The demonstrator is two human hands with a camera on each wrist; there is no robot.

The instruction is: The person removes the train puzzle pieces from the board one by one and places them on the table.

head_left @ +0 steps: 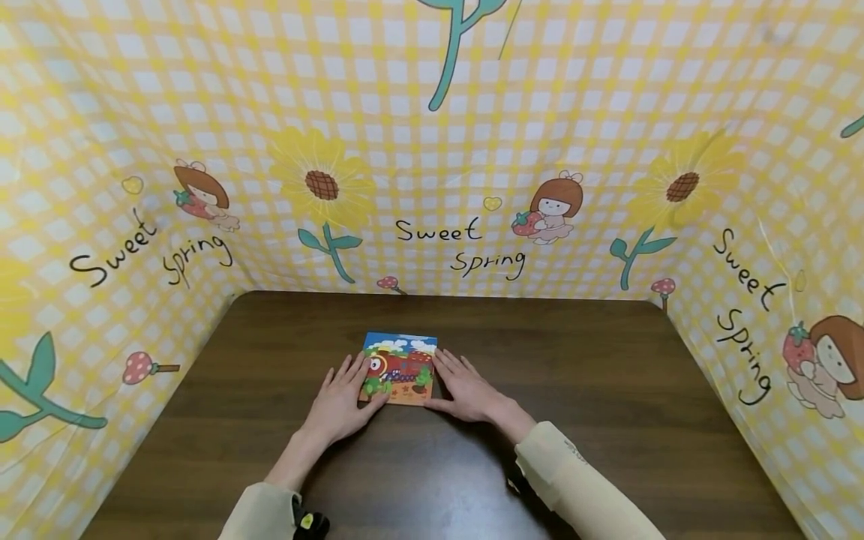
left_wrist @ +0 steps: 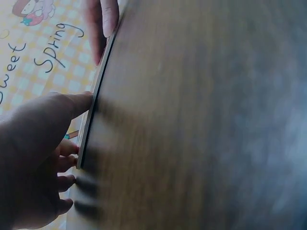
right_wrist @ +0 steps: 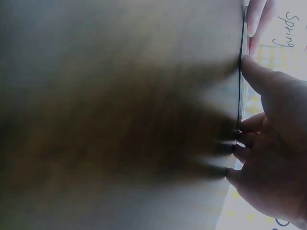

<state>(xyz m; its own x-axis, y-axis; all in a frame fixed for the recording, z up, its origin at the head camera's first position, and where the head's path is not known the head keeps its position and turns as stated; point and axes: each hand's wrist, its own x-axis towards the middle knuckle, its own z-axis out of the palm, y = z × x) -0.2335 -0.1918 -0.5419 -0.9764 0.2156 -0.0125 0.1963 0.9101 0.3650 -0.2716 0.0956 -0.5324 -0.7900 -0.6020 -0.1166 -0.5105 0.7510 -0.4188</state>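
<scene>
Blue, red and orange across the cartoon print of the square picture board (head_left: 403, 367). Lies flat toward the far half of the dark brown table (head_left: 574, 360), between left hand (head_left: 340, 403) and right hand (head_left: 469, 391). Left fingers nearly straight and slightly spread at the board's left side, with thumb at the near edge. Right fingers extended and slightly apart along the right side, with thumb near the near right corner. Pale sleeves (head_left: 580, 472) on both arms. Behind and at both sides, yellow-and-white checked cloth (head_left: 432, 165) with "Sweet Spring" lettering.
</scene>
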